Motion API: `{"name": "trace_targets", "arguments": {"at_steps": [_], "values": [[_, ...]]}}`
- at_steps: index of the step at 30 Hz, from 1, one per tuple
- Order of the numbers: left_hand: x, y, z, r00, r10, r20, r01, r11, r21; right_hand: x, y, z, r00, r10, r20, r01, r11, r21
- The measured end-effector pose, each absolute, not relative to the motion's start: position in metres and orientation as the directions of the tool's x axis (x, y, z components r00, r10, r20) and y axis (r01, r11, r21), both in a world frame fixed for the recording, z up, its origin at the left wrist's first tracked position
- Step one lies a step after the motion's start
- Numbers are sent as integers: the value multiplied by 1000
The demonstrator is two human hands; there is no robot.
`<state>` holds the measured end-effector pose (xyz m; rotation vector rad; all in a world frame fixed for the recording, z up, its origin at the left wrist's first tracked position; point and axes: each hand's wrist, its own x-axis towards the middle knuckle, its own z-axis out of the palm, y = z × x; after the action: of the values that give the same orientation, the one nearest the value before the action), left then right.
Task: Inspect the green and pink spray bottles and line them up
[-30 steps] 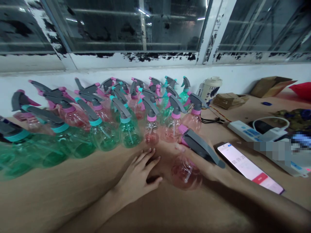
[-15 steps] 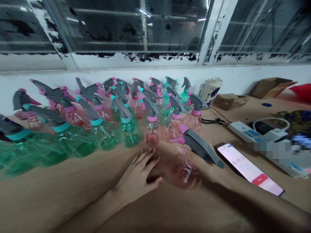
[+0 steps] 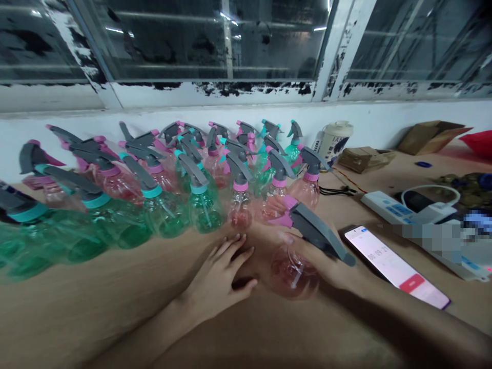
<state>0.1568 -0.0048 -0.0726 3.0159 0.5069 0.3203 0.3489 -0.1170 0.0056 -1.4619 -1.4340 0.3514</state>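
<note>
My right hand (image 3: 307, 251) is wrapped round the neck of a pink spray bottle (image 3: 294, 277) with a grey and pink trigger head. The bottle stands at the front of the group, its spray head pointing left. Fingers spread, my left hand (image 3: 221, 271) lies flat on the table and holds nothing. Just beyond its fingertips is a small pink spray bottle (image 3: 240, 212); beside that one is a green spray bottle (image 3: 205, 210). Several more green and pink spray bottles stand in rows behind, partly hiding one another.
To the right lie a lit phone (image 3: 395, 266) showing a timer and a white power strip (image 3: 388, 205) with a plugged-in cable. A paper coffee cup (image 3: 334, 141), folded brown cardboard (image 3: 363, 159) and an open brown box (image 3: 430, 137) are near the wall below the windows.
The timer digits on the phone differ. Both hands and the bottles stay where they were.
</note>
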Motion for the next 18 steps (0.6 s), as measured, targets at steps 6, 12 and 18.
{"name": "trace_targets", "arguments": {"at_steps": [6,12,18], "values": [[157,-5,-72,925,331,186,317,-943,102,351,-116,-2,264,859,439,607,206,-768],[157,-5,-72,920,332,207,313,-942,117,347,-116,7,241,880,409,548,224,-806],[157,-5,-72,921,334,201,312,-941,131,348,-117,5,218,871,441,604,234,-762]]}}
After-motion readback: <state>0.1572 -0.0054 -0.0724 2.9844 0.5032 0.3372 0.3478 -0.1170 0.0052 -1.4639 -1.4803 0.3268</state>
